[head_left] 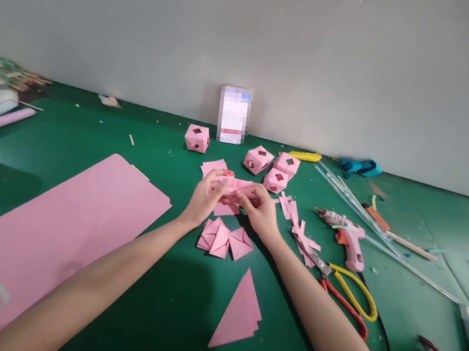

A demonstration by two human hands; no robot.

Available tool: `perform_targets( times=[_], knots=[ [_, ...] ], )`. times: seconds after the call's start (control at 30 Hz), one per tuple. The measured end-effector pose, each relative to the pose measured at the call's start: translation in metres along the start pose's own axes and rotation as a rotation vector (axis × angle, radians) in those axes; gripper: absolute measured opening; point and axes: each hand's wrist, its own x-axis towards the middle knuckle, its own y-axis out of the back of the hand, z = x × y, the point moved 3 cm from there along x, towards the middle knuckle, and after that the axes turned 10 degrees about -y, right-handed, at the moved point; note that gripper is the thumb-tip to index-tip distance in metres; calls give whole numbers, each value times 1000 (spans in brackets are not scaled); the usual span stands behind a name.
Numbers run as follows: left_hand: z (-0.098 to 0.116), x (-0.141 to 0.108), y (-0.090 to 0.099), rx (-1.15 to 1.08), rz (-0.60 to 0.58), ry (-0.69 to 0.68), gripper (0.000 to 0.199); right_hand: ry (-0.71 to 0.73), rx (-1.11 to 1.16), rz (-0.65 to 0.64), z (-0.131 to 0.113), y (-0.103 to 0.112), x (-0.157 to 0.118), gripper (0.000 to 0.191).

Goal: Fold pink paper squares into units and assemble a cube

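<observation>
Between both hands is a piece of folded pink paper [239, 186], pinched at its two ends above the table. My left hand [209, 195] grips its left side, fingers curled with the thumb on top. My right hand [261, 207] pinches the right side between thumb and fingers. Just below lie several folded pink paper units [219, 238], and nearer me a stack of pink paper triangles [240, 316]. Finished-looking pink paper balls with diamond holes, one a pink ball [258, 160], sit beyond the hands. Part of the held paper is hidden by the fingers.
On the left lie large pink sheets [72, 236]. To the right are pink paper scraps [303, 238], scissors [343, 293] with yellow and red handles, a pink glue gun [346, 232] and glue sticks [352, 204]. A phone [234, 114] leans against the wall; a yellow cutter [306, 156] lies behind.
</observation>
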Motion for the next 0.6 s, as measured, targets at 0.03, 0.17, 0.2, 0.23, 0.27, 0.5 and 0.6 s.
perform_targets(
  times=[0.03,0.17,0.2,0.23,0.27,0.5,0.6],
  knots=[
    [-1,-1,-1,-31,-33,6,50,-12,12,13,2,0,1,32],
    [-3,-3,-5,-62,-92,-32,57,-115,133,11,10,-1,2,38],
    [-3,-3,-5,-52,-94,-35,56,-132,164,17,12,-2,3,40],
    [-3,-3,-5,-42,-92,-36,54,-139,185,32,12,-1,3,42],
    [-3,-3,-5,-32,-90,-35,54,-138,195,52,12,-1,3,44],
    [-6,-3,-4,-18,-118,-56,55,-95,180,-47,5,2,4,40],
    [-7,-3,-4,-9,-120,-71,53,-37,169,-57,3,4,3,29]
  ],
)
